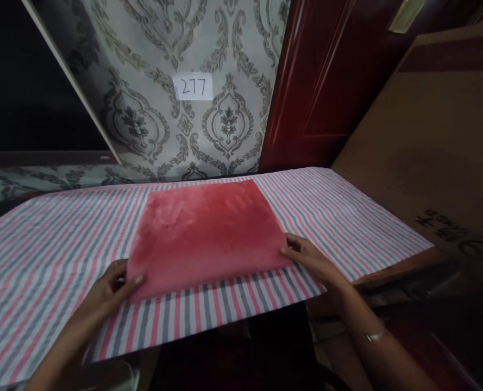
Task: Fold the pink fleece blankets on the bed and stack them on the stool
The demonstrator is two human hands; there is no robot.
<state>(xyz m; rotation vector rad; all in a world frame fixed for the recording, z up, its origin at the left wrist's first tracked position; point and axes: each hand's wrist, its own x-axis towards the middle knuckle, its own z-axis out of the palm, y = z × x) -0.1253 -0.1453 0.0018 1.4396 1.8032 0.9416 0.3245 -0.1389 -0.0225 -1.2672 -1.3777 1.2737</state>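
Observation:
A red fuzzy cloth (208,233) lies folded flat in a rectangle on a table covered with a pink, grey and white striped cloth (54,244). My left hand (111,285) pinches the red cloth's near left corner, thumb on top. At the near right corner, my right hand (308,258) grips the edge with its fingertips. A thin bracelet (374,336) sits on my right wrist.
Patterned grey wallpaper with a paper label reading 277 (193,87) rises behind the table. A dark red door (322,81) stands at the back right. A large brown cardboard sheet (437,146) leans at the right. The table's near edge runs just below my hands.

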